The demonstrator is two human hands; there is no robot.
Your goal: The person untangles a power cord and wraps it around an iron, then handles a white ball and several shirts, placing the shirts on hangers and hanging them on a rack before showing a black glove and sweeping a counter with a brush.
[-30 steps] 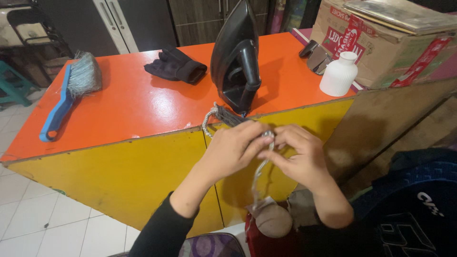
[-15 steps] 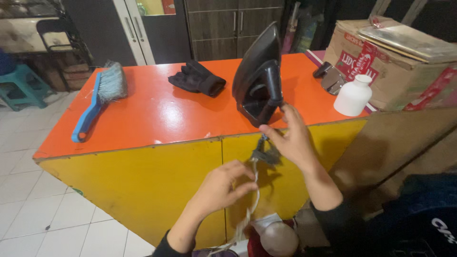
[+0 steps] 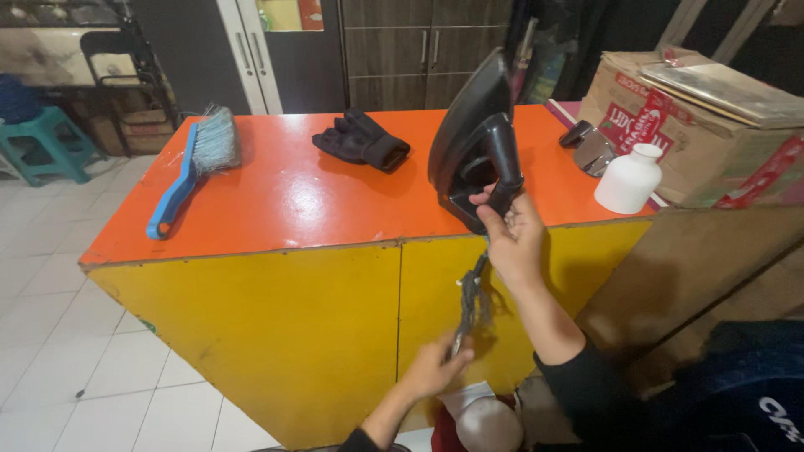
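A black clothes iron (image 3: 476,138) stands upright on its heel near the front edge of the orange tabletop (image 3: 285,197). My right hand (image 3: 511,234) is raised to the iron's base, fingers touching its lower handle. A frayed grey braided cord (image 3: 471,297) hangs from the iron down the yellow cabinet front (image 3: 276,326). Lower down, my left hand (image 3: 435,368) pinches that cord and holds it taut.
A blue-handled brush (image 3: 188,167) lies at the left, black gloves (image 3: 362,141) in the middle, a white ribbed bottle (image 3: 628,178) and a metal clip (image 3: 590,146) at the right. A cardboard box (image 3: 703,117) stands beyond. Tiled floor lies to the left, a teal stool (image 3: 46,138) far left.
My hands have separated: the right rose from the cord to the iron's base, the left slid down along the cord. The cord now hangs straight.
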